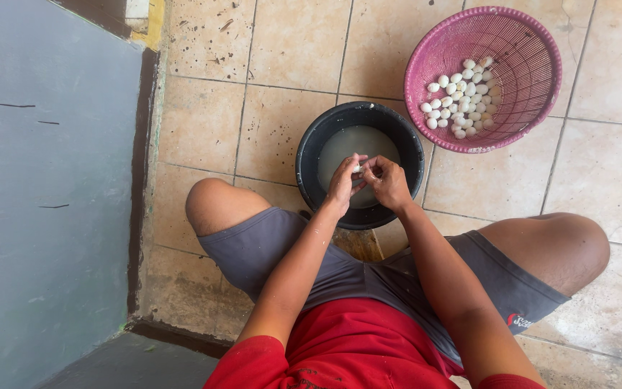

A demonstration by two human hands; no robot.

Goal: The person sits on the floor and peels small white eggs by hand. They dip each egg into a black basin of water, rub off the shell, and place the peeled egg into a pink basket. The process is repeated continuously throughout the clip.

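Nearest the camera is a red shirt [347, 353], then grey shorts [282, 248] over two spread knees, the person seated low above a tiled floor [282, 43]. Both forearms reach forward between the knees and meet over a black basin [311, 144] that stands on the tiles just ahead. The left hand [343, 184] and the right hand [388, 184] are close together, fingertips pinched from either side on one small white egg [358, 168], which sits between them above the basin's near half. Whether its shell is on or partly off is too small to tell. The basin holds cloudy, greyish water [354, 144]. Further off, up and to the right and just beside the basin's rim, a pink plastic basket [534, 79] with a mesh wall lies tilted on the floor, holding a heap of small white eggs [462, 97] gathered in its lower part. Along the left side runs a blue-grey wall [44, 216].
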